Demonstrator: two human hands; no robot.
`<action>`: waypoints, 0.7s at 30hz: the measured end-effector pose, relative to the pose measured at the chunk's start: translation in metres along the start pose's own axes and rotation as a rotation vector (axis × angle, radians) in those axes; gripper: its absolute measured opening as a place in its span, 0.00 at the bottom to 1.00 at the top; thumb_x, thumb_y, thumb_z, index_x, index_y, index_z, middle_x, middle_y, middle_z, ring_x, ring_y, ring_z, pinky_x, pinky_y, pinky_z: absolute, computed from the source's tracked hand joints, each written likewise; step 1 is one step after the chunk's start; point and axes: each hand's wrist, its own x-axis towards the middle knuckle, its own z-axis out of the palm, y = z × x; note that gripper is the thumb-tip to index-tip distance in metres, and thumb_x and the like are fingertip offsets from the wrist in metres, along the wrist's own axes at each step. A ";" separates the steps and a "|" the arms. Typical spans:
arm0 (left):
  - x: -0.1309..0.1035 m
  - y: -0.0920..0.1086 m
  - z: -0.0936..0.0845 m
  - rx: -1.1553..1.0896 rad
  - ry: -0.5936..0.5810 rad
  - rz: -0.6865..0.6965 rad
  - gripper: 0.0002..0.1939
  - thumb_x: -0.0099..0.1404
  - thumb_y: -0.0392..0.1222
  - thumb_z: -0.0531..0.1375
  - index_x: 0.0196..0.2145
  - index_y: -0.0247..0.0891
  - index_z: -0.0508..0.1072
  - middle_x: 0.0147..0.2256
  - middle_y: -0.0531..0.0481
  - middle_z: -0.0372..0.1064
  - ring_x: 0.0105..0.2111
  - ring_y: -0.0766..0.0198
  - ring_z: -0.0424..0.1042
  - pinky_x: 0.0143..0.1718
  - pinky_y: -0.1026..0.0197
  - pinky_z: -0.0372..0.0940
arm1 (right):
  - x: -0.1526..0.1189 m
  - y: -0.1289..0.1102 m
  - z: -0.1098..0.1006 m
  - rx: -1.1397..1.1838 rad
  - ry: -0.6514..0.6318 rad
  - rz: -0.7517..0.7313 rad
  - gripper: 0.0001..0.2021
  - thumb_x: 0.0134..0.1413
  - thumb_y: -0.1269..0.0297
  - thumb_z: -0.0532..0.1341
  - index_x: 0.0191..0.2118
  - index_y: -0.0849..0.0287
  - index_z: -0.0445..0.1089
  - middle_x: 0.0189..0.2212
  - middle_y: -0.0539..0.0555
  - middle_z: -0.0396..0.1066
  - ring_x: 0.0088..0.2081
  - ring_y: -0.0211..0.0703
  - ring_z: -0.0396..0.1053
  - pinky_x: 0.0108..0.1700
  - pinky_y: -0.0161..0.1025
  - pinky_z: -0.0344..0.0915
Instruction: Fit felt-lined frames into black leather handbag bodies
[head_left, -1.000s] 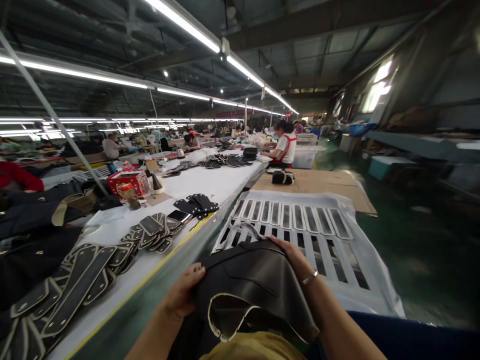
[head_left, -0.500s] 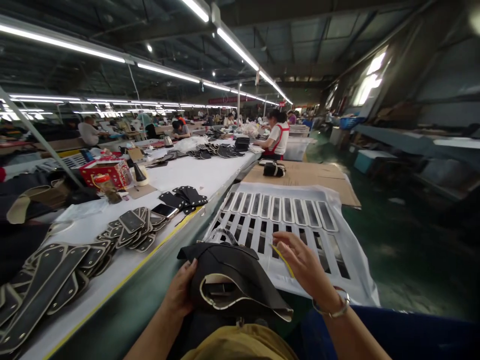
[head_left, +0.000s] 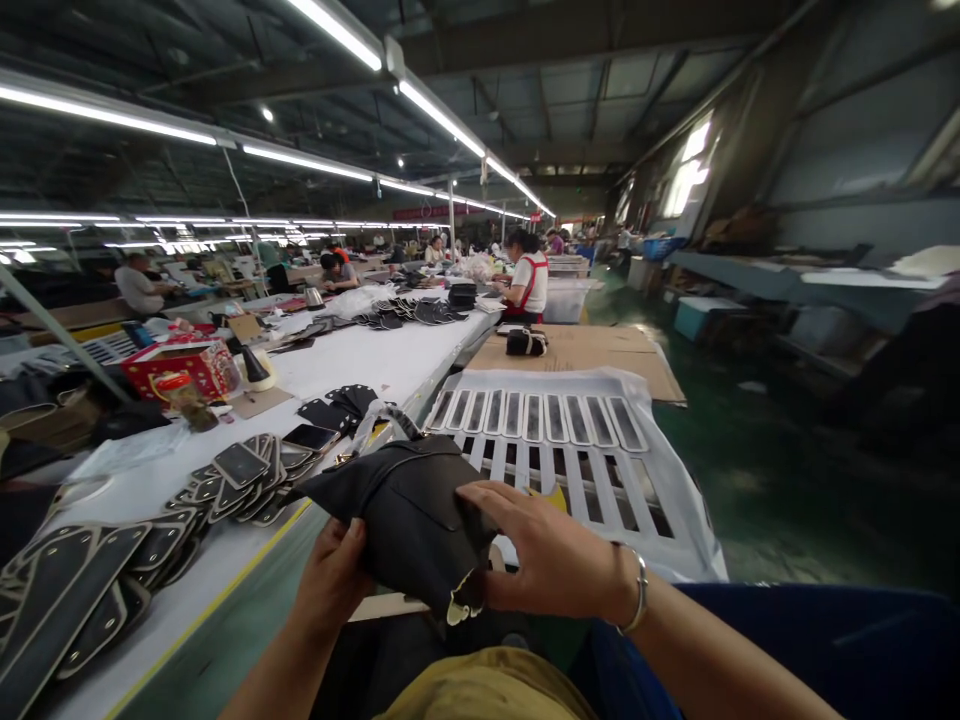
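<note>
A black leather bag piece (head_left: 420, 510) with pale raw edges and a wrapped handle is held above my lap. My left hand (head_left: 334, 580) grips its left side, thumb on top. My right hand (head_left: 536, 555) lies against its right side, fingers over the leather and thumb low at the edge; a bit of yellow shows behind the fingers. Beyond them, a white slotted sheet (head_left: 675, 490) carries a row of dark strips with pale borders (head_left: 533, 415). To the left, dark trimmed straps (head_left: 82, 590) are heaped on the white table (head_left: 337, 350).
A red patterned box (head_left: 184, 370), a jar (head_left: 187, 402) and a phone (head_left: 310, 437) stand or lie on the left table. Cardboard (head_left: 592, 350) lies beyond the sheet. A blue bin (head_left: 817, 640) is at lower right. A person in red straps (head_left: 529, 280) works ahead.
My right hand has moved left from above the slotted sheet onto the bag piece. The piece has turned and tilted, so its opening no longer faces me. The view has shifted slightly right.
</note>
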 end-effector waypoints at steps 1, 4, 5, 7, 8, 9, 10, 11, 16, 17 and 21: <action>-0.003 0.001 0.003 0.010 -0.016 0.003 0.25 0.44 0.52 0.69 0.39 0.39 0.74 0.36 0.47 0.76 0.46 0.48 0.70 0.47 0.54 0.67 | 0.000 0.001 0.001 -0.010 0.002 0.015 0.33 0.47 0.60 0.62 0.58 0.64 0.54 0.54 0.62 0.61 0.53 0.49 0.62 0.53 0.42 0.60; -0.015 0.006 0.017 0.078 -0.058 -0.028 0.28 0.46 0.51 0.69 0.45 0.42 0.72 0.42 0.48 0.74 0.51 0.50 0.66 0.51 0.56 0.64 | 0.002 0.010 0.003 -0.113 -0.089 0.118 0.26 0.45 0.68 0.60 0.53 0.64 0.59 0.45 0.62 0.68 0.45 0.50 0.68 0.46 0.42 0.64; -0.020 0.008 0.022 0.106 -0.068 -0.044 0.28 0.47 0.50 0.68 0.46 0.42 0.72 0.43 0.48 0.73 0.52 0.51 0.65 0.52 0.57 0.63 | 0.004 0.014 0.002 -0.172 -0.145 0.164 0.22 0.45 0.70 0.60 0.49 0.63 0.63 0.41 0.60 0.70 0.42 0.50 0.69 0.42 0.41 0.65; -0.026 0.013 0.031 0.152 -0.075 -0.098 0.25 0.48 0.47 0.68 0.46 0.43 0.73 0.45 0.50 0.72 0.53 0.52 0.64 0.52 0.59 0.63 | 0.007 0.024 -0.002 -0.303 -0.216 0.249 0.13 0.47 0.72 0.58 0.42 0.60 0.68 0.33 0.57 0.72 0.37 0.50 0.71 0.37 0.39 0.64; -0.027 0.014 0.033 0.160 -0.070 -0.144 0.24 0.49 0.46 0.68 0.45 0.43 0.73 0.45 0.50 0.72 0.52 0.53 0.64 0.51 0.60 0.64 | 0.009 0.028 -0.006 -0.365 -0.206 0.280 0.10 0.48 0.74 0.56 0.38 0.60 0.69 0.31 0.56 0.73 0.36 0.49 0.71 0.35 0.38 0.63; -0.028 0.015 0.034 0.164 -0.063 -0.195 0.23 0.50 0.45 0.67 0.45 0.43 0.73 0.45 0.49 0.72 0.51 0.53 0.66 0.49 0.61 0.66 | 0.011 0.031 -0.010 -0.421 -0.171 0.299 0.09 0.50 0.75 0.55 0.35 0.59 0.69 0.30 0.56 0.73 0.35 0.48 0.71 0.34 0.37 0.62; -0.027 0.014 0.034 0.163 -0.053 -0.254 0.22 0.51 0.44 0.67 0.45 0.42 0.73 0.44 0.48 0.73 0.49 0.53 0.68 0.48 0.60 0.67 | 0.013 0.033 -0.014 -0.466 -0.123 0.299 0.09 0.51 0.75 0.54 0.33 0.59 0.70 0.30 0.55 0.73 0.34 0.47 0.71 0.33 0.36 0.61; -0.026 0.013 0.032 0.159 -0.044 -0.316 0.21 0.53 0.44 0.66 0.45 0.40 0.73 0.42 0.47 0.74 0.47 0.53 0.70 0.46 0.59 0.68 | 0.014 0.035 -0.018 -0.500 -0.072 0.284 0.09 0.52 0.75 0.53 0.33 0.59 0.70 0.31 0.55 0.73 0.34 0.45 0.71 0.32 0.35 0.60; -0.015 0.002 0.019 0.071 -0.020 -0.441 0.21 0.57 0.43 0.63 0.49 0.37 0.69 0.38 0.44 0.75 0.39 0.53 0.74 0.40 0.56 0.70 | 0.015 0.036 -0.021 -0.428 0.128 0.256 0.10 0.57 0.70 0.52 0.38 0.58 0.70 0.31 0.54 0.72 0.32 0.42 0.69 0.32 0.35 0.60; -0.014 0.001 0.018 0.056 0.008 -0.404 0.22 0.57 0.42 0.63 0.49 0.37 0.69 0.38 0.45 0.75 0.39 0.54 0.74 0.40 0.57 0.70 | 0.013 0.037 -0.018 -0.314 0.142 0.276 0.10 0.56 0.69 0.53 0.39 0.58 0.70 0.32 0.53 0.73 0.33 0.41 0.69 0.33 0.34 0.60; -0.007 -0.002 0.024 0.024 0.163 -0.146 0.22 0.54 0.45 0.64 0.46 0.38 0.71 0.38 0.48 0.75 0.40 0.56 0.74 0.39 0.62 0.70 | 0.002 0.042 0.014 0.166 0.120 0.354 0.18 0.50 0.61 0.60 0.48 0.59 0.66 0.41 0.55 0.71 0.37 0.41 0.70 0.36 0.34 0.64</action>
